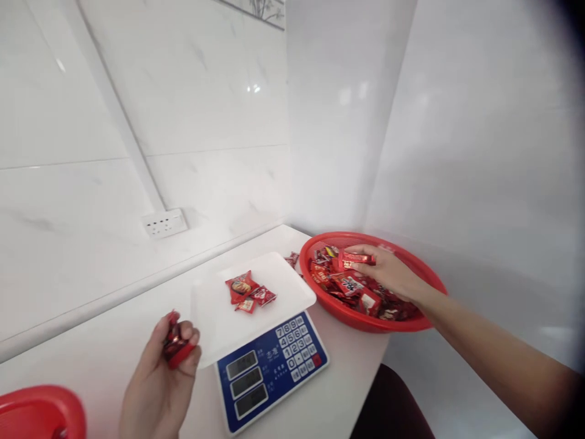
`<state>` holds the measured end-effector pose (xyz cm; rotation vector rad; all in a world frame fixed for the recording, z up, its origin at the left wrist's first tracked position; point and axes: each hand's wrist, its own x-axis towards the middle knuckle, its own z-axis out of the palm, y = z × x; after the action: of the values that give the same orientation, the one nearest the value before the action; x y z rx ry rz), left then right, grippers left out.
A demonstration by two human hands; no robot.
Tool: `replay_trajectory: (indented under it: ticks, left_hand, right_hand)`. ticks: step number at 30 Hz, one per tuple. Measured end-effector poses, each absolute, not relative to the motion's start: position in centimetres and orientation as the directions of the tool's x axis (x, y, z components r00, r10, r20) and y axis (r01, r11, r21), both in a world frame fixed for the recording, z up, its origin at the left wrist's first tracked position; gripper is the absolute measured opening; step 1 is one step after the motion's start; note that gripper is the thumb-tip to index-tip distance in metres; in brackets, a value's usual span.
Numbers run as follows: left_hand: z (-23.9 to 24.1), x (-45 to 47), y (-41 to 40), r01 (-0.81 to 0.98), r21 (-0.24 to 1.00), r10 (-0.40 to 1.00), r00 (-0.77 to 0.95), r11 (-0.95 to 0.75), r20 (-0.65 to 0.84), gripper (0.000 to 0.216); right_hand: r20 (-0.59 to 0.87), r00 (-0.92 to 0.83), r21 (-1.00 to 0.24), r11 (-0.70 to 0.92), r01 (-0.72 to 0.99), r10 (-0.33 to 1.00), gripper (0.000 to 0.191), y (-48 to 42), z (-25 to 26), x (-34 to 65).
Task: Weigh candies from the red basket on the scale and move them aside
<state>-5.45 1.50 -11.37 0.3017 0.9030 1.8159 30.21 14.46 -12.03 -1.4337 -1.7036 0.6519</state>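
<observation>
My left hand [159, 378] is closed around some small red-wrapped candies [176, 342], held up just left of the scale's white pan [208, 323]. Over the far side of a red basket [329, 314], my right hand [381, 268] pinches a red-wrapped candy [354, 261] between thumb and fingers. Many red candy packets [347, 285] fill that basket. On the pan lie several red packets [242, 285], grouped near its middle. The digital scale [274, 372] has a blue panel with number keys and dark displays; its digits cannot be read.
Another red basket [41, 408] stands at the lower left, partly out of view. A few red packets [292, 259] lie on the white table [338, 378] behind the pan. White walls close off the back and right side, with a socket [164, 224] at back left.
</observation>
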Motion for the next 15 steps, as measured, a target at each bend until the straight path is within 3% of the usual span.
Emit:
replay_trajectory:
  ticks: [5,8,11,15]
  left_hand:
    - [-11.2,-5.0,1.0,-0.681,0.703,0.891,-0.429,-0.207,-0.153,0.007]
    - [-11.2,-5.2,0.7,-0.68,0.699,0.895,-0.426,-0.223,-0.129,0.006]
    - [-11.1,-5.3,0.5,-0.679,0.694,0.897,-0.428,-0.239,-0.11,0.006]
    - [-11.1,-5.4,0.4,-0.677,0.694,0.901,-0.422,-0.245,-0.095,0.008]
  right_hand:
    - [0.189,-0.31,-0.809,0.326,0.489,0.932,0.034,13.6,-11.4,21.6]
    - [0.233,-0.475,-0.787,0.451,0.421,0.849,0.032,13.4,-11.6,16.9]
    - [0.32,-0.541,-0.751,0.556,0.355,0.778,0.033,13.5,-11.8,13.6]
    - [0.317,-0.584,-0.706,0.597,0.381,0.748,0.04,13.6,-12.0,12.2]
